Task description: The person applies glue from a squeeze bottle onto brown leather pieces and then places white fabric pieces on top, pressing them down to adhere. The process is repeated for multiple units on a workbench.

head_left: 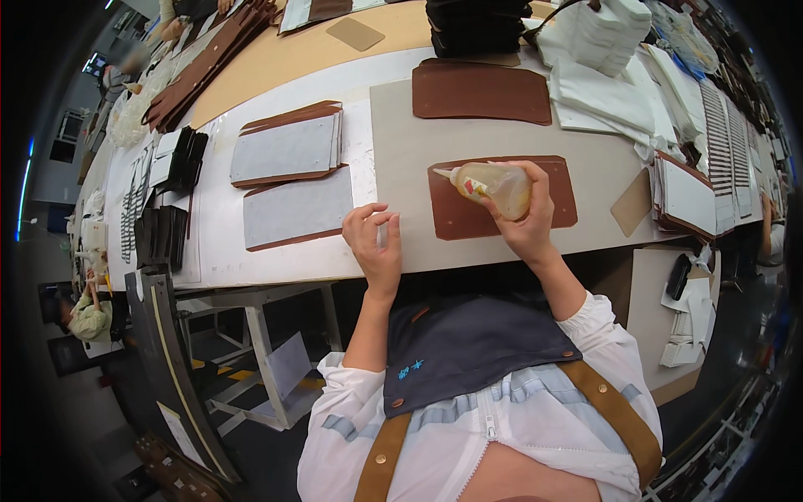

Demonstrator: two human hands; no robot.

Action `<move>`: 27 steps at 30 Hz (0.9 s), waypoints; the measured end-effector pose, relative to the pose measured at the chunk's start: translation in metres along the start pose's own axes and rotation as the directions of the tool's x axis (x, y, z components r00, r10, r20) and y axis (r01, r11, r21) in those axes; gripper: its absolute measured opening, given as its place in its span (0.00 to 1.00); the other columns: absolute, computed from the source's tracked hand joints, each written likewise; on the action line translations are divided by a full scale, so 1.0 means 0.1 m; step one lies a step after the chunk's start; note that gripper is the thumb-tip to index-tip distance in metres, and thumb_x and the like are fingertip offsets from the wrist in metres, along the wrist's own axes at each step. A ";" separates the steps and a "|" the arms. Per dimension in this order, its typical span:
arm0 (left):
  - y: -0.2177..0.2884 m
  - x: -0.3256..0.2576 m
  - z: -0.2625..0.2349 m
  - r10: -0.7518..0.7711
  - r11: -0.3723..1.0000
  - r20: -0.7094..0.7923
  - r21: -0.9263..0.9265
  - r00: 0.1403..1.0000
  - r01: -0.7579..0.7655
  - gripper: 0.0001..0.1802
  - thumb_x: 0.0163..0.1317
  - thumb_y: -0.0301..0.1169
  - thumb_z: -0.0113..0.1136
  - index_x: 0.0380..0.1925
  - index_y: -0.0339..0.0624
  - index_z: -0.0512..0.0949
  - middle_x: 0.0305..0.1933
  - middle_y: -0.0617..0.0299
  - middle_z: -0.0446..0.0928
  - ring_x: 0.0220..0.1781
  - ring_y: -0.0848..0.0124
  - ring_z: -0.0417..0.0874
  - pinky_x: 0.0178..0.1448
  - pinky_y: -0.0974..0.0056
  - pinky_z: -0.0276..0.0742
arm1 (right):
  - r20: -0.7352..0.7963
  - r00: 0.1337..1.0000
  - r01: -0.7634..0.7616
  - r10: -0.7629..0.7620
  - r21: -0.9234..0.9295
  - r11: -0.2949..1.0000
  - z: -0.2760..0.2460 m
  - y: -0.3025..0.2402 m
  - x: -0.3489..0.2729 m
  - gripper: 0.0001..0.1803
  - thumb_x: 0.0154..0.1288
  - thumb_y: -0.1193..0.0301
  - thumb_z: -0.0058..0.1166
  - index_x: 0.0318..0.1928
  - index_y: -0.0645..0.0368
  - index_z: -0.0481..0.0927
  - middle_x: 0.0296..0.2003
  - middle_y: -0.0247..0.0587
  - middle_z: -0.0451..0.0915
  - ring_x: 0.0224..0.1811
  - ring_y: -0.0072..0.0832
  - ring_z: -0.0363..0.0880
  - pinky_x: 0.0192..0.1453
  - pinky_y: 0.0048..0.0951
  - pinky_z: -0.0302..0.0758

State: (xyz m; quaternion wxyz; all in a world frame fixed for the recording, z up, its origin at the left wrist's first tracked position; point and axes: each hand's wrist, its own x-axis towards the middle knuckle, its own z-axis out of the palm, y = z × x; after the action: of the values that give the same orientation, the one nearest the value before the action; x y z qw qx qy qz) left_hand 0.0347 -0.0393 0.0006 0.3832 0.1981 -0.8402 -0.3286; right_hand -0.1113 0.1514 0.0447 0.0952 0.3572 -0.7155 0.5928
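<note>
My right hand (533, 216) is wrapped round a translucent squeeze bottle (505, 186) with yellowish contents. The bottle lies tilted over a brown leather-like panel (458, 222), its thin nozzle pointing left near the panel's upper left corner. Part of that panel is hidden by the hand and bottle. Loosely curled and empty, my left hand (373, 248) hovers by the table's front edge. Beside it lies a grey-faced panel with brown edges (293, 213). Just beyond that is a small stack of similar panels (283, 151).
Another brown panel (481, 94) lies farther back, before a black stack (475, 29). White bundled material (598, 42) sits back right. Grey-faced panels (687, 197) are stacked at right, beside a tan card (631, 203). Black pieces (161, 237) stand left. Other people work at far left.
</note>
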 end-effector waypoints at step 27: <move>0.00 0.02 -0.01 0.040 0.999 -0.060 0.009 0.997 -0.039 0.04 0.64 0.28 0.66 0.34 0.45 0.80 0.47 0.63 0.79 0.56 0.60 0.74 0.63 0.55 0.65 | 0.397 0.885 -0.348 0.243 0.216 0.912 -0.31 0.22 0.66 0.33 0.61 0.70 0.71 0.66 0.53 0.72 0.58 0.33 0.73 0.60 0.24 0.72 0.65 0.28 0.71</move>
State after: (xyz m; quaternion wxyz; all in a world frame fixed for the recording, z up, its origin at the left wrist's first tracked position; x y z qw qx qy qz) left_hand 0.0346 -0.0406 0.0023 0.4138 0.1928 -0.8334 -0.3116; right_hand -0.1821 0.1542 0.0730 -0.1820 0.3555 -0.6756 0.6197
